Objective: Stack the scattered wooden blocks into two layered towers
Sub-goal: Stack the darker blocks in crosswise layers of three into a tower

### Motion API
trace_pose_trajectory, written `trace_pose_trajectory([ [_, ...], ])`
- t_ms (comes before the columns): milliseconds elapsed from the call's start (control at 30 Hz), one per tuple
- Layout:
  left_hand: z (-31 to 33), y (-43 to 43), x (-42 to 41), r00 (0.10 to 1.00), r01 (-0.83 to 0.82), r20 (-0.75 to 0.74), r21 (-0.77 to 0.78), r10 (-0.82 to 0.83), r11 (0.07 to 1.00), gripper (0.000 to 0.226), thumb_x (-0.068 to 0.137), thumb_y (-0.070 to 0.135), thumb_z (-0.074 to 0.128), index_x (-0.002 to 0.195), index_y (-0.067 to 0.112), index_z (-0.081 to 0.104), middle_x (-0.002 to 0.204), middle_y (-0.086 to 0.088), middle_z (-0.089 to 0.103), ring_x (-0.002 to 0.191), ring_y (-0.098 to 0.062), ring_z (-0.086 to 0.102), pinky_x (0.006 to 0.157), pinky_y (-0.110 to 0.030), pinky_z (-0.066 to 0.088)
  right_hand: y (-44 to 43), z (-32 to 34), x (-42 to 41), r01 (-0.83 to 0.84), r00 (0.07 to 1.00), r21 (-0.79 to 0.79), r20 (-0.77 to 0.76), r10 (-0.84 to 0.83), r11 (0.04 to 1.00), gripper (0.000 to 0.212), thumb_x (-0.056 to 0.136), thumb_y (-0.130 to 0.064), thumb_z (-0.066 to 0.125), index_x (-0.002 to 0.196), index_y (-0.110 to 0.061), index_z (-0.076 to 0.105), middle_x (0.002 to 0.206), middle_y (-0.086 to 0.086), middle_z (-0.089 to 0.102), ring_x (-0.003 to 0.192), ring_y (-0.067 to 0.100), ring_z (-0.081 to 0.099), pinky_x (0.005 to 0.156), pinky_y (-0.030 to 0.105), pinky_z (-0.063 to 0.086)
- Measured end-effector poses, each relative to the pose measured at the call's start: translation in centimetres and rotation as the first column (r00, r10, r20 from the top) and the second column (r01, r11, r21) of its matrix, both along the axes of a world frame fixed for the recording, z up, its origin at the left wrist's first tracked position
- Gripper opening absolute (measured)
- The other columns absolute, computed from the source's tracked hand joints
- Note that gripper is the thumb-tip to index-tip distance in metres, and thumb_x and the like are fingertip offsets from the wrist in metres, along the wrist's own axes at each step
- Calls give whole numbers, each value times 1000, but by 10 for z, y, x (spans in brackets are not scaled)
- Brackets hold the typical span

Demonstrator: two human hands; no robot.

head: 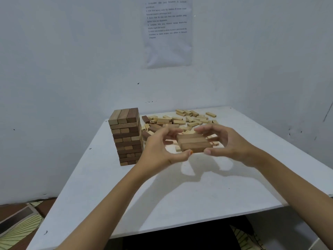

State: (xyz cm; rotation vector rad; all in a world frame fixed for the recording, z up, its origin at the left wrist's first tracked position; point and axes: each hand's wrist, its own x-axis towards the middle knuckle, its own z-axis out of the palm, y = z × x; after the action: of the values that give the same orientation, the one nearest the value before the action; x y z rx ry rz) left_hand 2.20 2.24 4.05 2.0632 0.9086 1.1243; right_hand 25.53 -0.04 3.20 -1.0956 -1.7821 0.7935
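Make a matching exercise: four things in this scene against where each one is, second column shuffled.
Things:
1. finished tower
2. three-block row
3. loose pale blocks
4. printed sheet

Places:
A. stuck on the wall
B. scattered at the table's far side
C. standing on the table's left
D. between the left hand and the right hand

Pairs: 1-C, 2-D, 3-B, 4-A

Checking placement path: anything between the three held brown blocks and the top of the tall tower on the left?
Nothing visible. The three brown wooden blocks, pinched between left hand and right hand, sit right of the tall wooden tower, below its top.
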Motion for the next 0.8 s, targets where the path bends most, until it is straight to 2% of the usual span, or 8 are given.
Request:
trace_pose_trajectory([
  [100,26,-1,-4,1000,-14,22,52,13,999,55,60,23,87,110,16,65,99,8,67,90,1,61,78,-13,49,2,22,-5,-31,998,53,-45,33,998,59,63,-35,80,120,-26,64,120,-1,65,115,20,59,100,34,46],
  [167,43,0,-9,999,-32,19,81,31,996,53,62,21,88,110,17,66,98,6,67,92,-4,62,74,-17,52,4,37,-11,-45,997,82,-63,50,996,62,63,-35,79,121,-22,62,118,0,65,114,21,59,96,29,46],
  [267,67,2,-19,997,-66,-26,162,72,985,57,58,36,83,109,20,66,100,9,67,96,-3,62,87,-19,51,11,56,-24,-61,995,120,-73,71,991,63,63,-36,79,123,-22,62,113,0,64,113,23,58,98,32,47],
  [333,80,3,-28,995,-79,-40,184,87,980,59,57,40,80,110,21,66,100,9,68,95,-1,62,90,-19,49,17,69,-34,-74,994,140,-76,85,987,62,63,-36,79,121,-25,62,112,-5,64,110,21,60,96,33,49],
  [400,93,6,-40,994,-90,-45,187,100,978,54,61,33,83,111,20,66,100,8,67,94,-1,62,90,-17,49,23,80,-46,-79,993,153,-78,92,985,62,63,-38,79,120,-27,61,110,-8,65,107,17,62,93,32,50],
  [500,107,15,-62,989,-115,-67,184,130,976,48,69,21,84,114,19,65,102,8,67,95,-1,62,91,-16,48,35,92,-66,-79,993,171,-72,92,982,63,64,-38,81,123,-27,60,112,-5,66,108,17,61,94,34,50],
  [633,115,29,-90,988,-134,-60,141,143,981,44,73,15,80,114,21,64,107,4,67,101,-8,64,95,-20,49,52,102,-90,-90,991,148,-85,104,985,59,70,-31,80,125,-32,57,112,-8,67,108,11,61,90,30,52],
  [800,111,49,-119,987,-136,-76,85,142,987,46,74,9,78,116,21,63,111,2,66,104,-10,63,96,-18,48,72,100,-120,-69,997,140,-36,74,988,53,76,-27,81,123,-34,57,113,-12,65,107,9,60,98,42,50],
])
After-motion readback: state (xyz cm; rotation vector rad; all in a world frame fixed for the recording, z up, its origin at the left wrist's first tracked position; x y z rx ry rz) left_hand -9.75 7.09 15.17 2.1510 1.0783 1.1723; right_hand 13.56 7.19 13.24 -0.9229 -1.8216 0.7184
